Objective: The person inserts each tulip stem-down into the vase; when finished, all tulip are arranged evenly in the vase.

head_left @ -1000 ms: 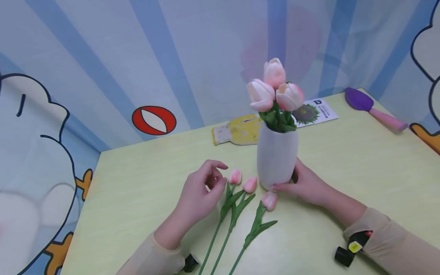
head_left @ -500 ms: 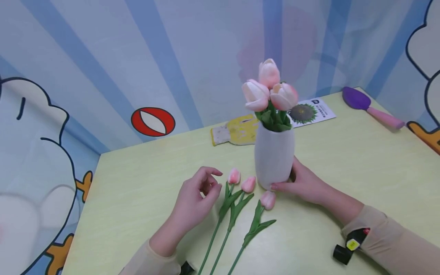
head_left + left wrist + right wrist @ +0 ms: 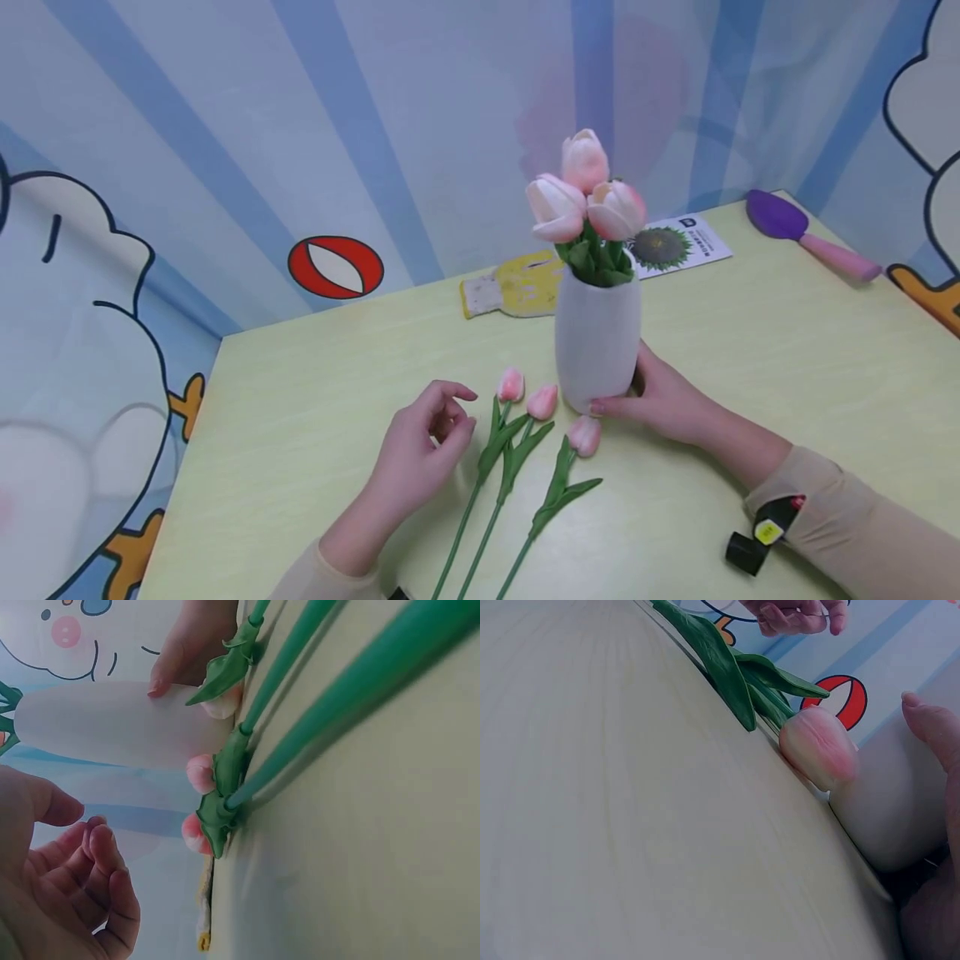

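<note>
The vase [image 3: 597, 342] stands upright on the counter [image 3: 300, 433], in the same place relative to the items around it as 1 second ago. The right hand [image 3: 663, 407] retains its grip low on the vase, thumb across the front; the remaining fingers are hidden behind the wall. The left hand [image 3: 423, 450] has drawn back from the loose tulips [image 3: 542, 403] toward the person. Its fingers are loosely curled and hold nothing, with thumb and index finger apart.

Of 3 loose tulips, 1 lies with its head directly in front of the vase base; the other 2 lie between the left hand and the vase. Behind the vase are a yellow glove [image 3: 517, 287] and a printed card [image 3: 667, 247], both partly covered by it. A purple trowel [image 3: 783, 218] with a pink handle lies at the far right. A blue striped backdrop [image 3: 450, 125] borders the counter.

Vase finish: plain white, smooth, slightly rounded sides. Contents: 3 pale pink tulips [image 3: 585, 162] with green leaves at the rim.
</note>
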Available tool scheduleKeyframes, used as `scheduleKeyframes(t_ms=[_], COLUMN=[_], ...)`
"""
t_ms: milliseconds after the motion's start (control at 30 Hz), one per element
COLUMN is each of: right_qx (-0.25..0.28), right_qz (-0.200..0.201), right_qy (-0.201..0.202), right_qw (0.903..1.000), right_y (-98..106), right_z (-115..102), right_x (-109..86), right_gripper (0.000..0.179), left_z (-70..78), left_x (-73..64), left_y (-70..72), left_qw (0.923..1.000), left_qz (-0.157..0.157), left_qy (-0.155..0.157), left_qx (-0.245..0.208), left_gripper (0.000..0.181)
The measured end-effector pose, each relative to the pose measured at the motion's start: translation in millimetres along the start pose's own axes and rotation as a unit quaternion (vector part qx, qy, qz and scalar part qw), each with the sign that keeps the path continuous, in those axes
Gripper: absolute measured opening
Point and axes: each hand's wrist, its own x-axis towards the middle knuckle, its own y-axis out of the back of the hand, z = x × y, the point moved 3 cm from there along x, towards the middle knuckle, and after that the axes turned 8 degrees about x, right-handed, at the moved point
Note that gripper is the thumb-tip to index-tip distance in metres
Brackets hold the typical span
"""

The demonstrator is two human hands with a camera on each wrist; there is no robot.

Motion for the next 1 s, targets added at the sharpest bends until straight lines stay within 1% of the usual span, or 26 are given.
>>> scheduleKeyframes(t_ms=[133,233,400,533,633,867,1000], right_qx=[-0.005,-0.007,-0.009,-0.008,-0.007,-0.002,0.001], right_qz=[0.000,0.002,0.002,0.000,0.000,-0.002,-0.002], right_qy=[0.000,-0.002,-0.008,-0.004,-0.005,-0.004,-0.005], right_qw=[1.0000,1.0000,0.9999,1.0000,1.0000,1.0000,1.0000], right_y=[0.4,1.5,2.0,1.2,1.2,1.1,1.2], right_z=[-0.5,-0.4,1.5,2.6,3.0,1.8,2.0], right_x=[1.1,1.3,0.5,0.8,0.8,1.4,1.0], right_gripper=[0.090,0.090,0.091,0.091,0.091,0.091,0.091], left_z=[-7.6,-10.2,-12.0,-13.8,-14.6,-16.9,-17.2], left_x=[-6.2,-8.5,-10.8,-14.2,-17.7,-25.1,-28.3], left_y=[1.9,3.5,3.8,2.9,2.0,1.6,0.2], left_qw=[0.9998,0.9996,0.9996,0.9997,0.9996,0.9987,0.9986], left_qz=[0.002,0.005,-0.003,-0.008,-0.012,-0.024,-0.032], left_qy=[0.022,0.027,0.027,0.020,0.023,0.043,0.039], left_qx=[0.005,0.005,0.004,0.005,0.009,0.016,0.018], left_gripper=[0.026,0.025,0.023,0.023,0.022,0.021,0.021])
